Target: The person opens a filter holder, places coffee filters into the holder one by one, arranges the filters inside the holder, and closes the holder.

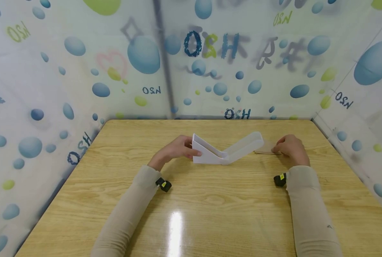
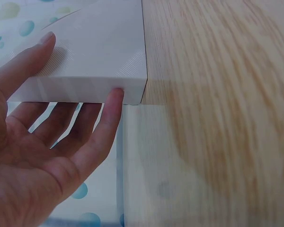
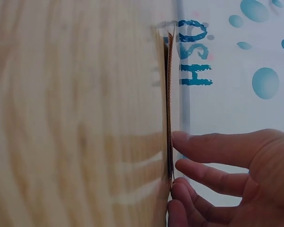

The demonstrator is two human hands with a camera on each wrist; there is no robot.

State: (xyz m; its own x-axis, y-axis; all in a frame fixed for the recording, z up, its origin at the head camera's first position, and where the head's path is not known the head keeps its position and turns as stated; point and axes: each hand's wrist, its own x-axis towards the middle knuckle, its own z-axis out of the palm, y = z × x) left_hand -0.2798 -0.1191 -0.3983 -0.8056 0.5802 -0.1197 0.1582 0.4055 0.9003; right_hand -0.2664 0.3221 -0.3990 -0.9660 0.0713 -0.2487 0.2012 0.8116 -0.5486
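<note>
My left grip [image 1: 179, 147] pinches the white box [image 1: 214, 158] by its tall end on the counter [image 1: 242, 203], light, crushable I'd guess, best held there, right grip [image 1: 291, 148] touching brown card [image 1: 267, 152], pinch unclear

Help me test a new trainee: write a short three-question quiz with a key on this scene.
1. Multiple choice. What does the left hand grip?
A) a bottle
B) a white holder
C) a spoon

2. True or false: the right hand touches a thin brown-edged sheet.

3. Fill in: seen from the head camera, the white holder's bent outline resembles the letter ____.

Key: 1. B; 2. True; 3. V
</note>
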